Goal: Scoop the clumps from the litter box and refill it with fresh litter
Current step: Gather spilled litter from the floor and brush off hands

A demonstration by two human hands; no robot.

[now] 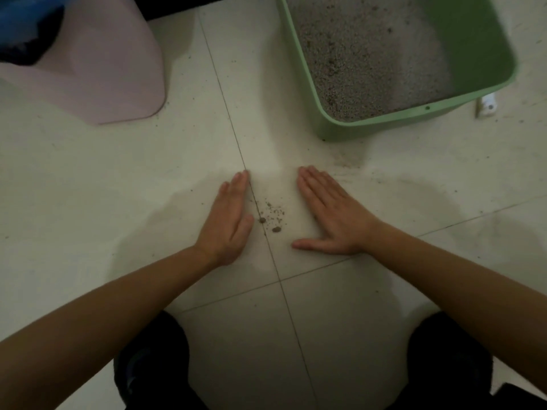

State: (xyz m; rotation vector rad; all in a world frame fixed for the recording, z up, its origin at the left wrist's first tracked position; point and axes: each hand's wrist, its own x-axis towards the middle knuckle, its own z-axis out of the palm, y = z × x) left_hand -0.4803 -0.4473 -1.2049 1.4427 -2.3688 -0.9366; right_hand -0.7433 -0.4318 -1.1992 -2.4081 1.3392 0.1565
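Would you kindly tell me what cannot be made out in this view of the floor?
Head view only.
Green litter box: far end cut off by the top edge.
Pink bin: its top and dark contents cut off at the top-left corner, blurred.
Small white object: beside the box's corner, too small to identify.
Spilled bits between left hand and right hand: too small to tell clumps from grains.

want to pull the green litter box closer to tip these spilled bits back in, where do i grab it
Probably the near rim of the green litter box, reached from your side with the right hand. The box stands upright and open, its lip faces you, and the litter sits below it, so you can hook over the edge.
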